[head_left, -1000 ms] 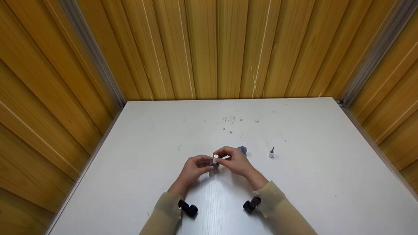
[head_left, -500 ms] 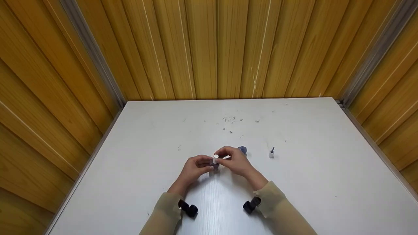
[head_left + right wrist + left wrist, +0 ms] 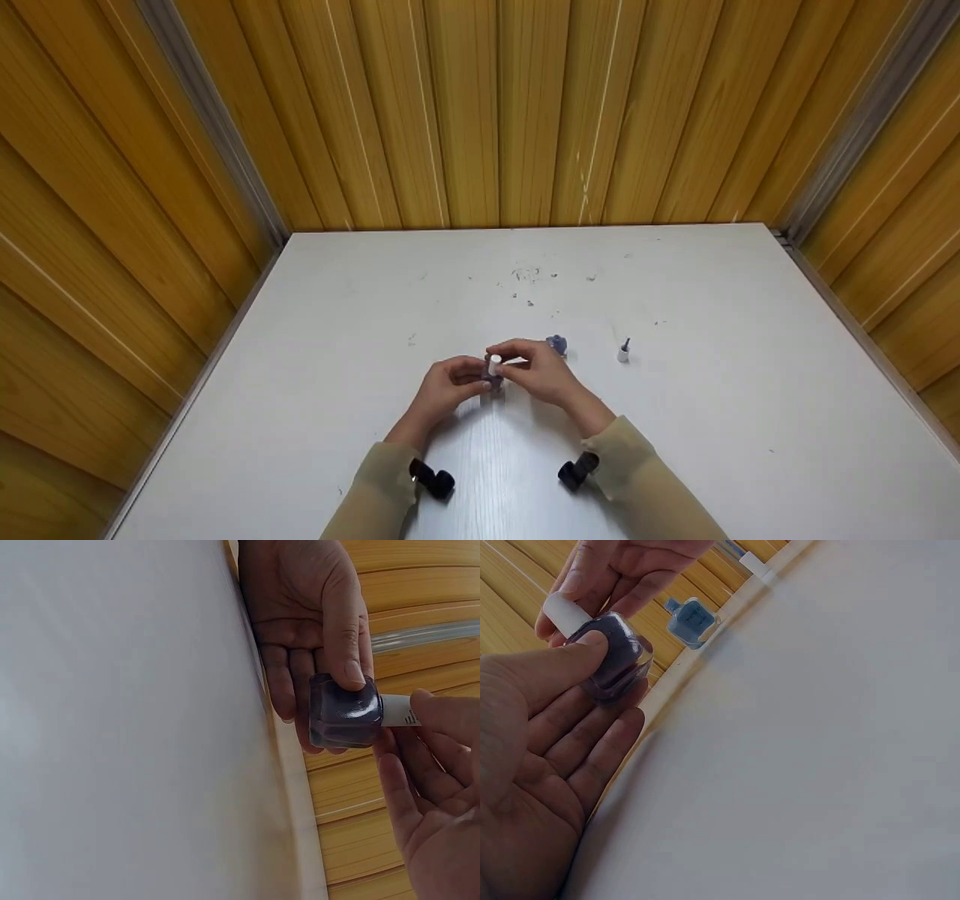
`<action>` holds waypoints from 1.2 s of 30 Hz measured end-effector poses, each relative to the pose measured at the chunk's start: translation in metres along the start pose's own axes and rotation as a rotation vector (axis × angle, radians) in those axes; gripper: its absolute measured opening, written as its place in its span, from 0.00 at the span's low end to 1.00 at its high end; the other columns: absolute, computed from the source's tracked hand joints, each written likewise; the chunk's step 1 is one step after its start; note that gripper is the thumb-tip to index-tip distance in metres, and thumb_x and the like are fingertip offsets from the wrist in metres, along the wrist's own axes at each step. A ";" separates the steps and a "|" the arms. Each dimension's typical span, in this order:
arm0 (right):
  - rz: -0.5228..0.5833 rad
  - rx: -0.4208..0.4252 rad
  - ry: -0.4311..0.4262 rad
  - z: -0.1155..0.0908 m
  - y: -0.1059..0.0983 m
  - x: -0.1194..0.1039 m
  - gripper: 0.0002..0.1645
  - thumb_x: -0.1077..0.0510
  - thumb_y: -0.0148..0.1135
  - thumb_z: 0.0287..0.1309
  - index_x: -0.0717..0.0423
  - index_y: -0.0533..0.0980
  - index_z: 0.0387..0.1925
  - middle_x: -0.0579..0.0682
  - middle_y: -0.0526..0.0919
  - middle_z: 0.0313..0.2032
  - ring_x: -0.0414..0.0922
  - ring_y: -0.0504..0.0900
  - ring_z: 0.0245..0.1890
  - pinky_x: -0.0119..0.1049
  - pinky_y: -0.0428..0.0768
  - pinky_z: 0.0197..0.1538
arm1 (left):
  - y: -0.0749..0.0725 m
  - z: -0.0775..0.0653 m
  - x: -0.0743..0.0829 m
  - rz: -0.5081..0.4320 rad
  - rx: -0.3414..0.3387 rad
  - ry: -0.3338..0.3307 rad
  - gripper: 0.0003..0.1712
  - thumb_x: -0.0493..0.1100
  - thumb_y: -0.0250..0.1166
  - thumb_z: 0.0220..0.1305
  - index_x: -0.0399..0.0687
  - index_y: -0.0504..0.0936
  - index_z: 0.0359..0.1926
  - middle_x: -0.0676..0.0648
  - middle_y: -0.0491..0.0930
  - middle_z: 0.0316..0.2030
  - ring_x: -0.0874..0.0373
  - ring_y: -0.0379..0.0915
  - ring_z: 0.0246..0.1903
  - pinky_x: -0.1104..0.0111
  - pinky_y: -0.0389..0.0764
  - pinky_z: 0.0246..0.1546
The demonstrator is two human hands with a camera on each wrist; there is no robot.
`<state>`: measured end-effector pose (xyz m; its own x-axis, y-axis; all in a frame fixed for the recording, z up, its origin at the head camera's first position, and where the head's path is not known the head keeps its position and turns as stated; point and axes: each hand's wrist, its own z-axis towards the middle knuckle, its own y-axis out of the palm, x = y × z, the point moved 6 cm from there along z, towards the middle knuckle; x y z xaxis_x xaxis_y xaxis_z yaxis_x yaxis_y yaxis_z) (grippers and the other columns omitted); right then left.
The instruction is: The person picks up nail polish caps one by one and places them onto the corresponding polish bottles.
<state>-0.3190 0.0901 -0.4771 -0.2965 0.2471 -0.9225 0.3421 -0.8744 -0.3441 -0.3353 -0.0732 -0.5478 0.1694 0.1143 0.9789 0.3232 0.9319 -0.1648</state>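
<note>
My left hand (image 3: 448, 388) grips a small glass bottle of dark purple nail polish (image 3: 618, 658), its thumb pressed on the front and its fingers behind. The thumb and fingers of my right hand (image 3: 541, 369) pinch the bottle's white cap (image 3: 397, 710), which sits on the neck. Behind my right hand stands an uncapped bottle of blue nail polish (image 3: 693, 621), partly hidden in the head view (image 3: 556, 344). Farther right, a white brush cap (image 3: 624, 351) stands on its top with its blue-coated brush pointing up.
The white table (image 3: 337, 315) carries small dark specks and smudges (image 3: 526, 275) toward the back. Wood-patterned panels (image 3: 495, 112) rise behind and at both sides. A small black camera (image 3: 433, 480) is fixed at each sleeve cuff.
My right fingers shift slightly around the white cap, the index finger now reaching a little farther over it. The left hand and the things on the table stay put.
</note>
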 end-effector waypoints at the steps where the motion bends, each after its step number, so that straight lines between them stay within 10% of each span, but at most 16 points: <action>1: -0.006 -0.001 0.003 0.000 0.001 0.002 0.18 0.69 0.62 0.67 0.71 0.79 0.56 0.68 0.84 0.54 0.63 0.82 0.57 0.43 0.86 0.59 | 0.000 0.000 0.000 0.000 -0.004 0.003 0.17 0.31 0.71 0.63 0.33 0.84 0.53 0.35 0.87 0.49 0.51 0.88 0.49 0.69 0.87 0.51; 19: -0.016 0.007 0.020 -0.002 -0.001 -0.006 0.14 0.68 0.63 0.66 0.71 0.81 0.51 0.67 0.86 0.49 0.63 0.83 0.54 0.44 0.87 0.55 | 0.001 0.000 0.000 -0.029 -0.017 0.016 0.17 0.29 0.70 0.63 0.30 0.83 0.53 0.32 0.87 0.49 0.49 0.88 0.49 0.71 0.86 0.50; 36: -0.026 0.068 0.034 0.009 -0.003 0.030 0.11 0.60 0.72 0.62 0.61 0.83 0.44 0.58 0.88 0.42 0.50 0.86 0.47 0.34 0.88 0.50 | 0.003 -0.001 0.002 -0.059 -0.037 0.022 0.17 0.28 0.70 0.63 0.28 0.82 0.53 0.30 0.86 0.50 0.45 0.87 0.50 0.72 0.86 0.49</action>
<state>-0.3364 0.0964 -0.5021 -0.2736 0.2835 -0.9191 0.2725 -0.8936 -0.3567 -0.3328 -0.0706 -0.5461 0.1691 0.0512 0.9843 0.3671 0.9235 -0.1111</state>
